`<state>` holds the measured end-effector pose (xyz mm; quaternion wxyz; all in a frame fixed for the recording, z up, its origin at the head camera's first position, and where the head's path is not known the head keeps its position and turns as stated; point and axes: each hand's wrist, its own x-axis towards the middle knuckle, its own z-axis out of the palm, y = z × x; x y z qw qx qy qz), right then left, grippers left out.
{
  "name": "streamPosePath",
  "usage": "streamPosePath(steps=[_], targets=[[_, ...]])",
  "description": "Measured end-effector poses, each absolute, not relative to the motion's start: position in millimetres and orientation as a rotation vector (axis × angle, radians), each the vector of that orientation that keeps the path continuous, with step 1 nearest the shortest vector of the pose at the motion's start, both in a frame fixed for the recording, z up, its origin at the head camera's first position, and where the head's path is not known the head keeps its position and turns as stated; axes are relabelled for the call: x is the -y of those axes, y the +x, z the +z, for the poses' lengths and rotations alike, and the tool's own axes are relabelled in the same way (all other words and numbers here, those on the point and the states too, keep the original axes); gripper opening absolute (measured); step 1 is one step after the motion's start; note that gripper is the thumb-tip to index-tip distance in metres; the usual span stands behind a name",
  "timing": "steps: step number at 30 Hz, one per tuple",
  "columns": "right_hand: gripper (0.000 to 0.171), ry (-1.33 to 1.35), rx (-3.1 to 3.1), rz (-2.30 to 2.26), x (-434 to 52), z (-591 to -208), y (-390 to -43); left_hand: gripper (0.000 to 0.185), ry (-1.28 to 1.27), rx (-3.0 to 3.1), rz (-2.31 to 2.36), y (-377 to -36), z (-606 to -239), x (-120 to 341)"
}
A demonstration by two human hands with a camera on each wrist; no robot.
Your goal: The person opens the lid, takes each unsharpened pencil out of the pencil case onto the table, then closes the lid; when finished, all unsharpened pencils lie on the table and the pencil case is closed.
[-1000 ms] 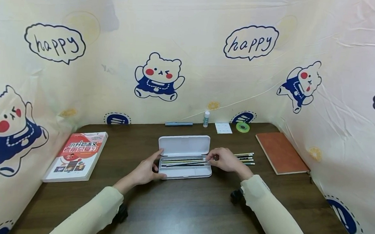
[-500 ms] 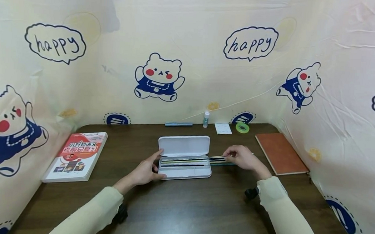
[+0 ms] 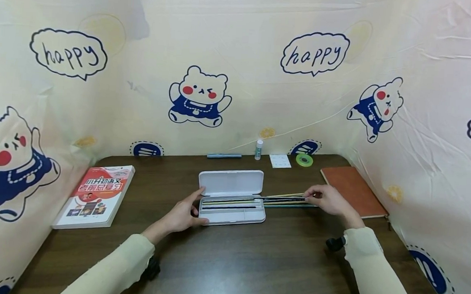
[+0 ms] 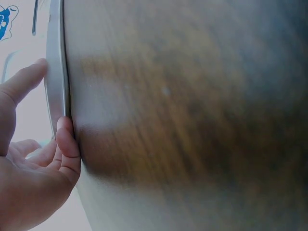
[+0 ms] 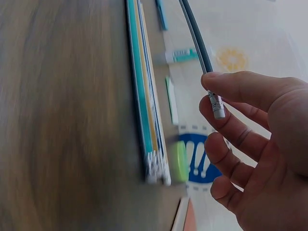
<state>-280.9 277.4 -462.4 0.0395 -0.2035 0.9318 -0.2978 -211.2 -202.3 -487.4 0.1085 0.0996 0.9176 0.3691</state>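
A white pencil case (image 3: 232, 183) lies open in the middle of the dark wooden table (image 3: 228, 263), with a few pencils (image 3: 232, 203) inside it. My left hand (image 3: 193, 209) grips its left end, thumb (image 4: 29, 79) at the back edge and fingers (image 4: 67, 144) at the front of the case (image 4: 57, 72). To the right of the case, my right hand (image 3: 315, 197) pinches the eraser end of a dark pencil (image 5: 196, 38), which points left toward the case. Several more pencils (image 3: 286, 205) (image 5: 144, 96) lie on the table just below it.
A red-covered book (image 3: 96, 194) lies at the left and a brown notebook (image 3: 352, 192) at the right. Along the back edge stand a blue pen (image 3: 224, 155), a glue stick (image 3: 258, 149), a white note pad (image 3: 281, 161) and a green tape roll (image 3: 304, 159). Printed cloth walls surround the table.
My right hand has moved right, away from the case's right end, with the dark pencil's end pinched in it. The left hand and the case have stayed put.
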Motion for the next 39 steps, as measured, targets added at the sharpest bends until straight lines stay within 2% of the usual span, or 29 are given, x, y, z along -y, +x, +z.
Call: streamPosePath(steps=[14, 39], targets=[[0.007, -0.551, -2.821, -0.898, -307, -473, -275, 0.103, 0.314, -2.715, 1.089, -210, -485, 202], [0.008, -0.442, -2.867, -0.824, -298, -482, -277, 0.103, 0.342, -2.713, 1.092, -210, -487, 202]])
